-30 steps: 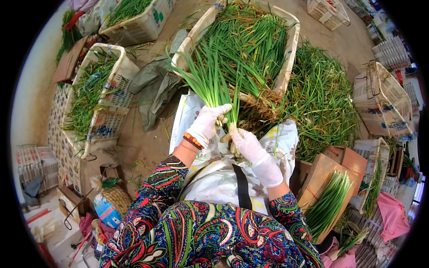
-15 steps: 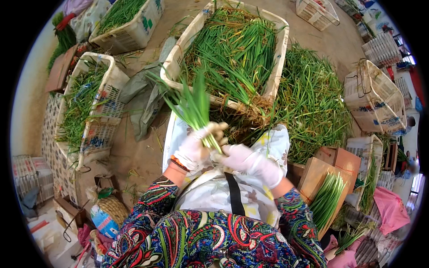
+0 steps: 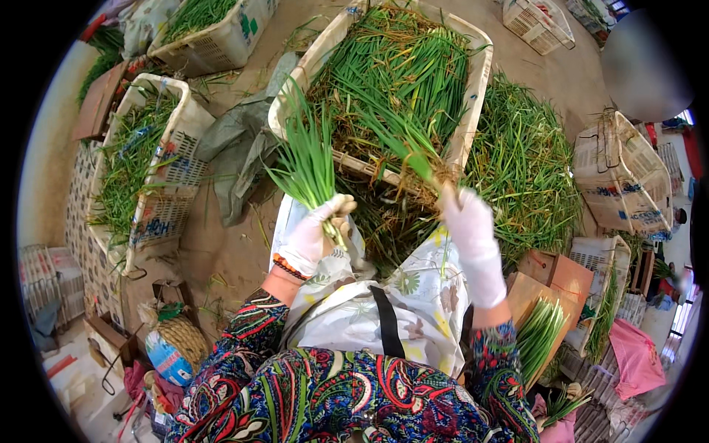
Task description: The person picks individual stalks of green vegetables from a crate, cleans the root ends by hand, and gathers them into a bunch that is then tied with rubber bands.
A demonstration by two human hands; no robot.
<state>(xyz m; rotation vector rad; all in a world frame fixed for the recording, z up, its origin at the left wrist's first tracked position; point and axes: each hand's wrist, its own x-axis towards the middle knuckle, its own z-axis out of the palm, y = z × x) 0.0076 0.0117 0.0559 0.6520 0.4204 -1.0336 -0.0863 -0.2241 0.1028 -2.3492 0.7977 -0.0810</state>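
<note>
My left hand, in a white glove, is closed round the pale stem ends of a bunch of green chives, whose leaves fan up and away over my lap. My right hand, also gloved, is at the near right corner of a white plastic crate. Its fingers are closed at the brown, rooty ends of some chives that are slightly blurred. The crate is heaped with more chives, mixed with dry brown leaves. A patterned white apron covers my lap.
A large pile of loose green leaves lies right of the crate. Trimmed chives rest on a wooden board at my right. Other crates stand at left and right. A grey-green cloth lies left of the crate.
My right hand has left the bunch in my left hand and moved forward and right to the crate's near corner, taking hold of chives there. My left hand keeps its bunch, now steadier.
</note>
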